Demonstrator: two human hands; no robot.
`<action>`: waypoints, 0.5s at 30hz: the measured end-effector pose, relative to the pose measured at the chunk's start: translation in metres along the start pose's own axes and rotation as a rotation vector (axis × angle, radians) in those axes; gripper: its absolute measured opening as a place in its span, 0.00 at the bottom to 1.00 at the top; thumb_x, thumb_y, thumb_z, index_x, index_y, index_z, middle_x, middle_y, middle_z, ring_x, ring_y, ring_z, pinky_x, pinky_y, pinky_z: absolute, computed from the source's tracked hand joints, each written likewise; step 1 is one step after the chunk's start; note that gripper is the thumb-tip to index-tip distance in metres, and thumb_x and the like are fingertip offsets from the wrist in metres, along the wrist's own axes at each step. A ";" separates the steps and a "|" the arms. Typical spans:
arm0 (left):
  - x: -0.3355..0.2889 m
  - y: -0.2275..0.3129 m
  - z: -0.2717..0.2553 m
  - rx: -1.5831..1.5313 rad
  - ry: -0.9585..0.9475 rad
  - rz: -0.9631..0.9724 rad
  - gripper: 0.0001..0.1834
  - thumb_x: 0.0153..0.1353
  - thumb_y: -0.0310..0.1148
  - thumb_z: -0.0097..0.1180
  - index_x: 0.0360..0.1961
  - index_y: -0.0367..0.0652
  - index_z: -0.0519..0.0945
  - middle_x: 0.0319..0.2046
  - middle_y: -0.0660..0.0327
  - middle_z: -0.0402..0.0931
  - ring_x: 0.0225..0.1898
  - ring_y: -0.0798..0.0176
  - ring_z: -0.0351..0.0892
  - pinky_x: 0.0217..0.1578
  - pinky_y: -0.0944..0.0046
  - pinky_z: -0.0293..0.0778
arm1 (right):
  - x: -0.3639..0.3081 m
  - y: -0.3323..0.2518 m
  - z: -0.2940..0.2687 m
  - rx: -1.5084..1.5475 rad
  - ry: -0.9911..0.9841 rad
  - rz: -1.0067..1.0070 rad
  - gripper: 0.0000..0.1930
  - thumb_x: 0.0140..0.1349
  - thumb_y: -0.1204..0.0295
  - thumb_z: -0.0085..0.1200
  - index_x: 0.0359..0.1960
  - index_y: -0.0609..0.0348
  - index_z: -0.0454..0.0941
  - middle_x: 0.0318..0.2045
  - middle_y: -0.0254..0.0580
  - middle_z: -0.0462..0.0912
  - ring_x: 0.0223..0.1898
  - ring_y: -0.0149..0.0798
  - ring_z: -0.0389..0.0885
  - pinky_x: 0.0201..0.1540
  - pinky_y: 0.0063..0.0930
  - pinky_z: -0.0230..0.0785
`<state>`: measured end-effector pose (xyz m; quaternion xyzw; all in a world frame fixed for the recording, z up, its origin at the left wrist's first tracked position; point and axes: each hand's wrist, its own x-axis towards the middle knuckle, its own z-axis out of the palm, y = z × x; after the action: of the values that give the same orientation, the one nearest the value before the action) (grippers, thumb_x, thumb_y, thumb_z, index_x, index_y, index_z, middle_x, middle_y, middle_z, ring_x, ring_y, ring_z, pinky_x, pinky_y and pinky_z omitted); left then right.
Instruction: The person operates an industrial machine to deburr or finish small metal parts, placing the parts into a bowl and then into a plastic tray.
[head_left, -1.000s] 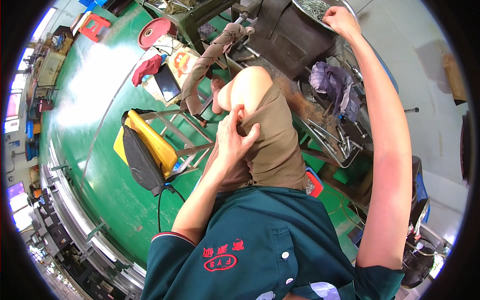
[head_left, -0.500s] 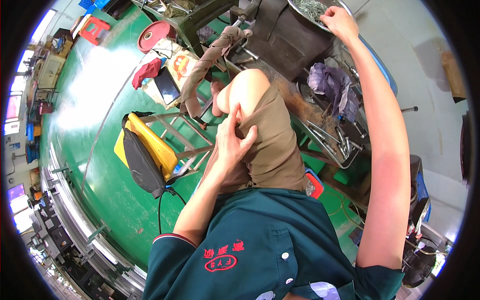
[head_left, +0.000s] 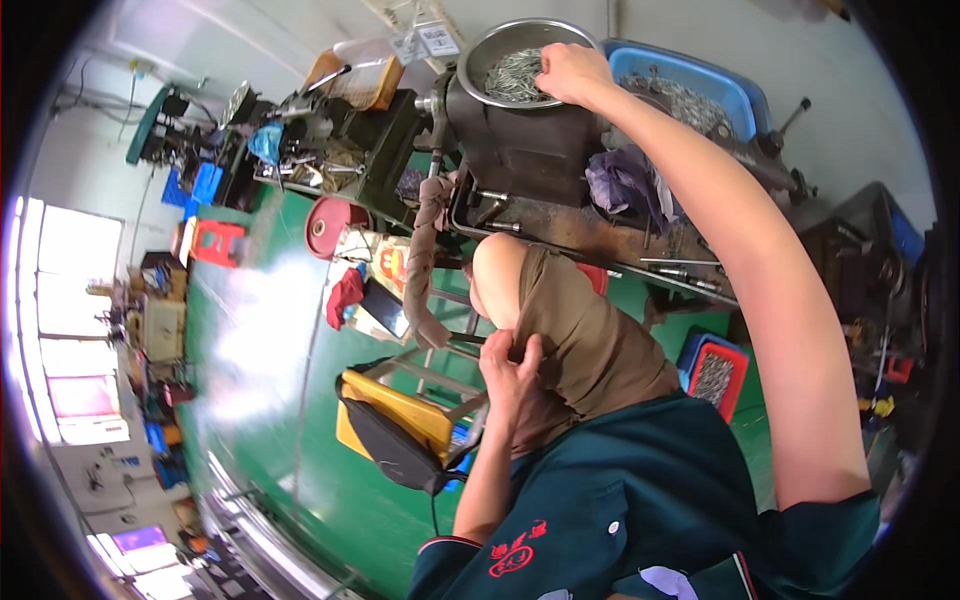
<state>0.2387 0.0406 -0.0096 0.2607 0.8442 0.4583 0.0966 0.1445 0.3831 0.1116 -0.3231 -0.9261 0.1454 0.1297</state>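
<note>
At the far side, my right hand (head_left: 575,73) reaches into a round metal bowl (head_left: 476,88). Its fingers are closed and bent down at the heap of small shiny metal pins (head_left: 514,76); what lies between the fingertips is hidden. The bowl sits on a dark, boxy machine part (head_left: 515,140). My left hand (head_left: 507,368) rests by my knee at the hem of my brown shorts (head_left: 590,335), its fingers bent and the thumb apart from them. No object shows in it.
Right of the bowl stands a blue bin (head_left: 735,95) of small metal parts. A purple rag (head_left: 625,185) and metal rods (head_left: 690,278) lie on the bench. A red tray (head_left: 735,375) of parts sits low right. A cloth-wrapped bar (head_left: 425,250) rises near my knee; a yellow stool (head_left: 400,415) stands left.
The view has tilted up, bringing the whole bowl and the blue bin into sight. My right hand stays at the pins. My left hand's fingers have bent more, still by the knee.
</note>
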 end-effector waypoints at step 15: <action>0.030 0.020 -0.010 -0.041 0.098 0.161 0.15 0.46 0.30 0.55 0.34 0.33 0.71 0.31 0.54 0.66 0.35 0.55 0.65 0.40 0.62 0.61 | 0.002 -0.006 -0.001 0.021 0.044 0.027 0.15 0.42 0.66 0.51 0.32 0.58 0.77 0.34 0.44 0.78 0.38 0.42 0.76 0.38 0.31 0.69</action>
<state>0.2164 0.0581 0.0150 0.3029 0.8146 0.4941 0.0234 0.1398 0.3797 0.1149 -0.3371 -0.9171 0.1497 0.1513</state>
